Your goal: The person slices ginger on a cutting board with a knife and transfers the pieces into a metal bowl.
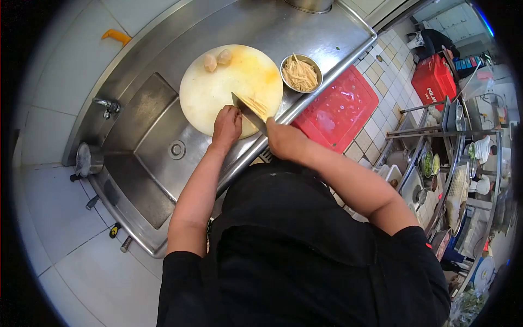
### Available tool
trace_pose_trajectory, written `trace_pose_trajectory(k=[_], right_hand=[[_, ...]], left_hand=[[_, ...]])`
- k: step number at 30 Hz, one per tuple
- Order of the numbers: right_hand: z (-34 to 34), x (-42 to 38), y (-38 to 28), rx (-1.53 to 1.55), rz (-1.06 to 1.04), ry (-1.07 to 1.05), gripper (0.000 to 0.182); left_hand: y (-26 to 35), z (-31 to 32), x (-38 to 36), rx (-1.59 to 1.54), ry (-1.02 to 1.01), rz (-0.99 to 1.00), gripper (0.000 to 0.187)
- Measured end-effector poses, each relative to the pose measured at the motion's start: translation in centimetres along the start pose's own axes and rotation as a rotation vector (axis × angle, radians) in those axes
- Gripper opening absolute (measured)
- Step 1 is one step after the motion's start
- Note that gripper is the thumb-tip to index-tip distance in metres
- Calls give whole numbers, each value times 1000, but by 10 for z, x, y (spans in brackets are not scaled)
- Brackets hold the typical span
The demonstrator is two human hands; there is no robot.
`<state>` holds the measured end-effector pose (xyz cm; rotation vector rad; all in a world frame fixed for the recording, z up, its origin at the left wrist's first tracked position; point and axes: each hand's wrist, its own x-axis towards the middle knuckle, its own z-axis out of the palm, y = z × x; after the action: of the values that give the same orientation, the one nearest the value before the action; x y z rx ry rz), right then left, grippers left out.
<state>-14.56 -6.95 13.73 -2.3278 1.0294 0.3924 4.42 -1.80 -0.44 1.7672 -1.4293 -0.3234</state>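
Observation:
My right hand (284, 141) is wrapped round the handle of a kitchen knife (249, 115), whose wide blade rests over the round white cutting board (204, 111). Pale, thin-cut strips (256, 106) lie against the far side of the blade. On the blade's left, my left hand (227, 126) is closed, its curled fingertips at the board beside the blade; whatever they hold, if anything, is hidden. Two pale peeled chunks (210, 62) sit at the board's far edge. To the right of the board, a metal bowl (284, 70) holds more of the pale strips.
A steel sink basin (158, 128) with a tap (108, 106) lies left of the board. Below the counter's right edge stands a red lidded box (348, 103). Farther right are a red cooler (434, 82), a crouching person (436, 41) and loaded metal shelves (419, 132).

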Motion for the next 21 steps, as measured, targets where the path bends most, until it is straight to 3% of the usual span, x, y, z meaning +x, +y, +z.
trace_pose_trajectory(k=[3, 4, 7, 15, 19, 21], right_hand=[[13, 6, 7, -29, 49, -11, 21], [15, 16, 12, 10, -58, 87, 30], [-9, 42, 1, -25, -64, 30, 29], [14, 13, 4, 22, 90, -14, 25], [-3, 49, -1, -13, -54, 48, 25], [-10, 44, -9, -13, -24, 12, 25]], left_hand=[[0, -1, 3, 11, -15, 7, 14], [0, -2, 4, 10, -23, 5, 13], [-2, -4, 8, -14, -41, 24, 11], [-1, -6, 1, -17, -44, 10, 11], [-8, -3, 7, 5, -43, 78, 12], [-9, -3, 0, -39, -38, 65, 11]])
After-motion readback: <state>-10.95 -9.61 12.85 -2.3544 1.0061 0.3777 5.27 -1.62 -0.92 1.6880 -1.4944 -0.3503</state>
